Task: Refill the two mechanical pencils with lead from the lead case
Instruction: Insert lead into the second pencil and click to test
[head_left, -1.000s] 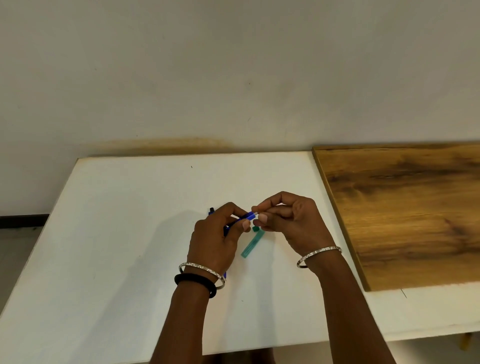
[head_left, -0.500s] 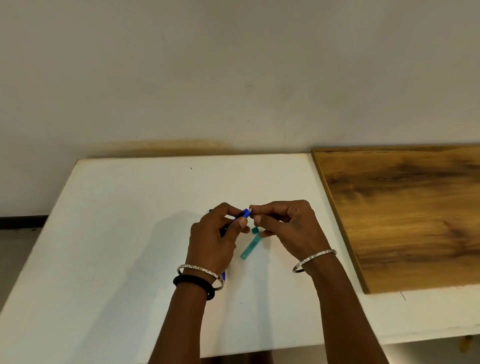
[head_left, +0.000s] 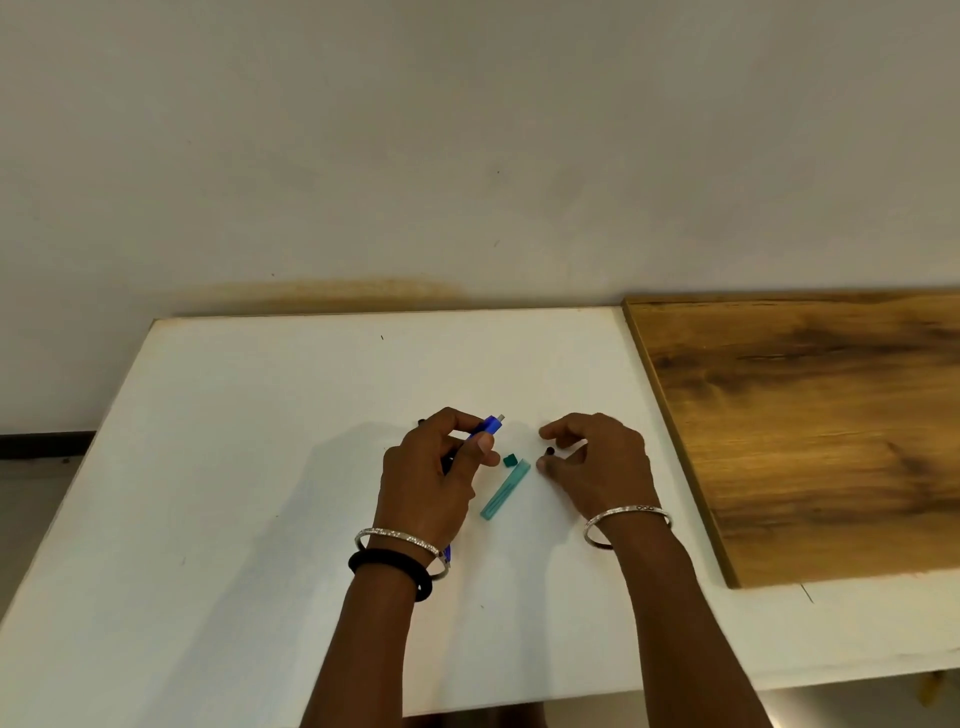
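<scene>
My left hand (head_left: 431, 478) grips a blue mechanical pencil (head_left: 488, 427) tilted up to the right, and a bare metal tube shows at its top end. My right hand (head_left: 602, 467) hovers low over the white table (head_left: 234, 441), with a small dark pencil cap (head_left: 549, 451) pinched at its fingertips. Between the hands the teal lead case (head_left: 506, 491) lies flat, and its small green lid (head_left: 510, 460) rests beside the open end. A second pencil lies mostly hidden under my left hand; only its dark tip (head_left: 421, 422) and blue end (head_left: 448, 555) show.
A brown wooden board (head_left: 810, 426) lies on the right part of the table, its left edge close to my right hand. The wall runs along the table's far edge. The table's front edge passes under my forearms.
My right hand has pulled away to the right from the pencil's top end, taking the small dark cap with it. The metal tube at the pencil's end is now bare.
</scene>
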